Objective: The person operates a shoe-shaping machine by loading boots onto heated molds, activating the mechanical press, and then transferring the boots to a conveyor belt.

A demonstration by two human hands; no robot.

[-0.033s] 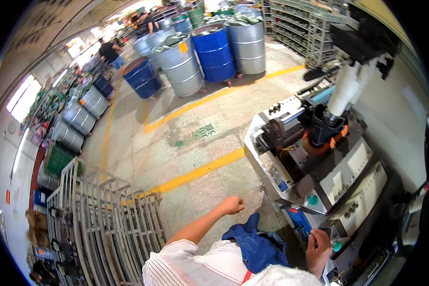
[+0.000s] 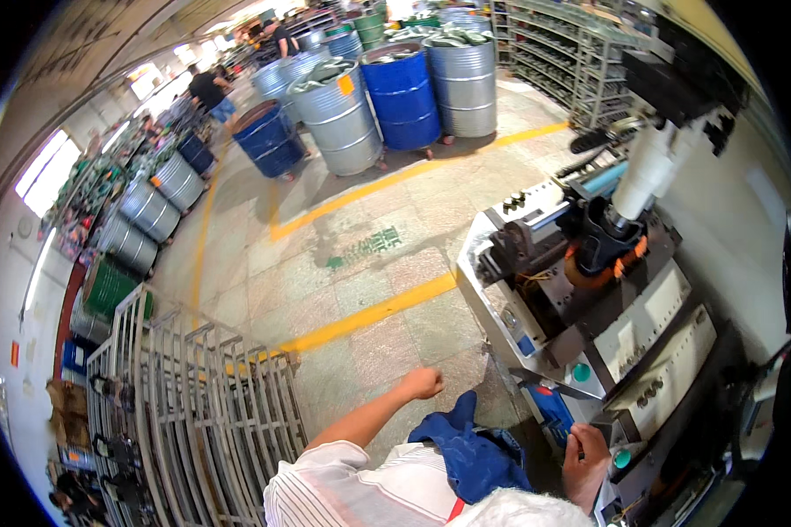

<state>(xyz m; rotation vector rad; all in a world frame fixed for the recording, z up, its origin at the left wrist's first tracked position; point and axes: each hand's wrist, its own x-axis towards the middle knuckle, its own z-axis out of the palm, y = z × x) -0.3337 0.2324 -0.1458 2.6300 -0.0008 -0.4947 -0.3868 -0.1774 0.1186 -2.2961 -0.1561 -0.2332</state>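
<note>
My left hand [image 2: 424, 383] is closed in a loose fist above the floor, with nothing seen sticking out of it. Beside the machine [image 2: 479, 299] on the right, my right hand [image 2: 586, 450] has its fingers curled in. It is closest to a round green button [image 2: 622, 458] and appears apart from it. Another green button [image 2: 581, 372] sits farther up the machine's front. A dark shoe-shaped piece [image 2: 599, 237] hangs under the machine's white column [image 2: 643, 171]. Between my arms a dark blue cloth [image 2: 475, 448] covers my waist.
A metal rack [image 2: 224, 408] stands close at my left. Blue drums [image 2: 402, 104] and grey drums [image 2: 338, 123] filled with parts line up ahead, behind a yellow floor line [image 2: 369, 316]. Shelving [image 2: 545, 66] stands far right. A person in dark clothes [image 2: 209, 92] is far left.
The view has turned slightly, so the drums and machine sit a little farther right in the picture. My left hand sits very slightly farther left; my right hand stays by the button.
</note>
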